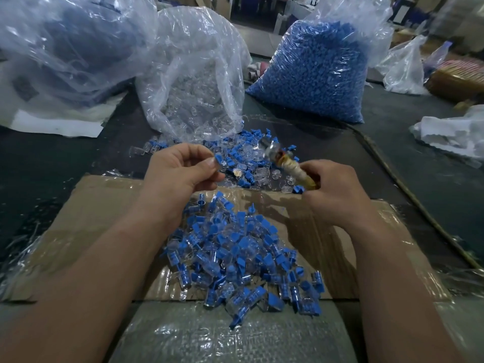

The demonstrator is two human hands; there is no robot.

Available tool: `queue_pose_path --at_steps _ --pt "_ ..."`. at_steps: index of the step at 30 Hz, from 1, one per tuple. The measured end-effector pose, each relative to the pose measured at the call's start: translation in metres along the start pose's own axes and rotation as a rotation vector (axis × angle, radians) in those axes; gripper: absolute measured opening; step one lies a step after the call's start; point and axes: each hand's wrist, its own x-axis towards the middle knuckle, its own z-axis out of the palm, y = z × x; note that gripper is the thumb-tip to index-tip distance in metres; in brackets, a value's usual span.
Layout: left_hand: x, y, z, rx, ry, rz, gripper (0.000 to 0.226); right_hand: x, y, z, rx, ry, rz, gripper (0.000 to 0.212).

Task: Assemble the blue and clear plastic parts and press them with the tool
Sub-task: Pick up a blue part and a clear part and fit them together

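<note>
My left hand point(178, 170) pinches a small blue and clear plastic part point(219, 159) between thumb and fingertips, held above the table. My right hand point(332, 188) grips the taped handle of a small hammer-like tool point(285, 159); its metal head is blurred and points up and left, close to the held part. A heap of joined blue and clear parts point(241, 260) lies on the taped cardboard sheet point(86, 226) between my forearms. Loose blue and clear pieces point(251, 163) are scattered beyond my hands.
An open bag of clear parts point(199, 82) stands behind the loose pieces. A full bag of blue parts point(317, 72) stands at the back right. A large crumpled plastic bag point(68, 48) fills the back left. White plastic wrapping point(453, 132) lies at the right.
</note>
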Motion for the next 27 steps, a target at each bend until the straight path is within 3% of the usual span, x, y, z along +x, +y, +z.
queue_pose_path --at_steps 4,12,27 --pt "-0.002 0.0 0.004 0.021 -0.018 0.04 0.018 -0.003 -0.012 0.003 0.154 0.141 -0.082 0.036" --pt "-0.004 -0.005 0.008 0.066 -0.002 0.145 0.022 -0.006 -0.025 0.018 0.176 -0.017 -0.169 0.034" --pt "-0.005 -0.005 0.01 0.068 0.024 0.204 0.026 -0.007 -0.031 0.02 0.134 -0.099 -0.211 0.024"
